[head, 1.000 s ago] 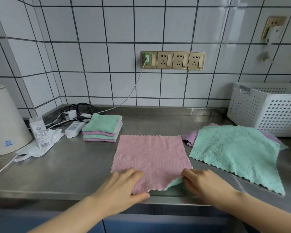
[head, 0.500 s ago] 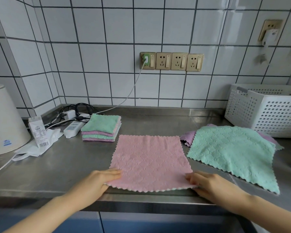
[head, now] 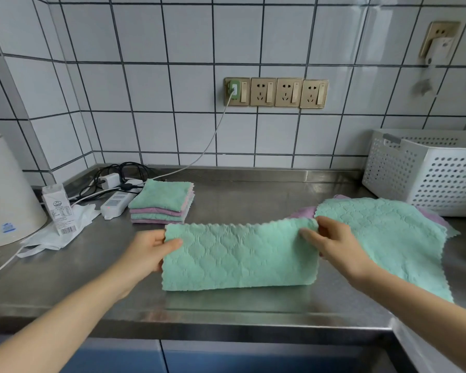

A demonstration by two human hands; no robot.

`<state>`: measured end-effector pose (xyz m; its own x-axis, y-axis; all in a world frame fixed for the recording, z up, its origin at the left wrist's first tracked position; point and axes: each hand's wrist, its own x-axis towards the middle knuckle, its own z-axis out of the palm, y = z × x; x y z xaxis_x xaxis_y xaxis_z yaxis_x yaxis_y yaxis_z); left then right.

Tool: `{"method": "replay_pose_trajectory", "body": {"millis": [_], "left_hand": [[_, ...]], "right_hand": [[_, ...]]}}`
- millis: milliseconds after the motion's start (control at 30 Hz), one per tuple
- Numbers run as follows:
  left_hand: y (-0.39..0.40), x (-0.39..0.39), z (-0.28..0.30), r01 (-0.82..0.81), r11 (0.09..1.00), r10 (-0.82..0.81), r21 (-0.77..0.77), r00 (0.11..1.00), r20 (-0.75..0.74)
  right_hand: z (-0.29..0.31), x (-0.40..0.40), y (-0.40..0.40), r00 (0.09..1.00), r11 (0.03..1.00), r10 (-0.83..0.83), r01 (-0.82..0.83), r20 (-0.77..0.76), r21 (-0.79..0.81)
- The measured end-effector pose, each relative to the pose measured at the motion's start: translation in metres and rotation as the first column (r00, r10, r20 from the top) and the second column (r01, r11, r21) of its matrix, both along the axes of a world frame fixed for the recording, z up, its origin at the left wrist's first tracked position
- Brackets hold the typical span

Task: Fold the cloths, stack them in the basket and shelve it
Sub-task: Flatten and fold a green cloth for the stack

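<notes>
Cloth in green (head: 240,258), doubled over with its fold toward the front edge of the desk (head: 226,310), lies near the middle of the front edge, its scalloped upper edges lifted a little. The left hand (head: 148,251) pinches the cloth's upper left corner, thumb on top and fingers curled behind it; the right hand (head: 334,243) pinches the upper right corner the same way. Just right of it a pile of unfolded cloths (head: 388,232) lies spread flat, a green one on top with purple edges showing beneath, reaching toward the right edge of the desk. Behind that pile, at the back right corner, stands a white perforated basket (head: 428,173). Toward the back left, a folded stack (head: 162,203) of green and purple cloths sits beside a white power strip (head: 116,205) with tangled cables. Near the left edge stand a small carton (head: 59,208), a crumpled white plastic bag (head: 54,235) and a large pale container (head: 6,195).
</notes>
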<state>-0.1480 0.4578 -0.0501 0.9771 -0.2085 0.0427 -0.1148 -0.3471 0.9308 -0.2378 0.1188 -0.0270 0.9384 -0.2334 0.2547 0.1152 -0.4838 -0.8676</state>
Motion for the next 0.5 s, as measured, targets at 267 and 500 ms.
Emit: {"method": "replay_pose_trajectory", "body": {"millis": [267,500], "left_hand": [[-0.038,0.043,-0.04,-0.31,0.842,0.177,0.441,0.932,0.317],[-0.04,0.048,-0.047,-0.32,0.805,0.166,0.499,0.93,0.329]], "right_hand": [[-0.066,0.083,0.003,0.913,0.885,-0.368,0.287,-0.173,-0.367],[-0.071,0.086,0.004,0.925,0.872,-0.365,0.297,-0.11,-0.389]]}}
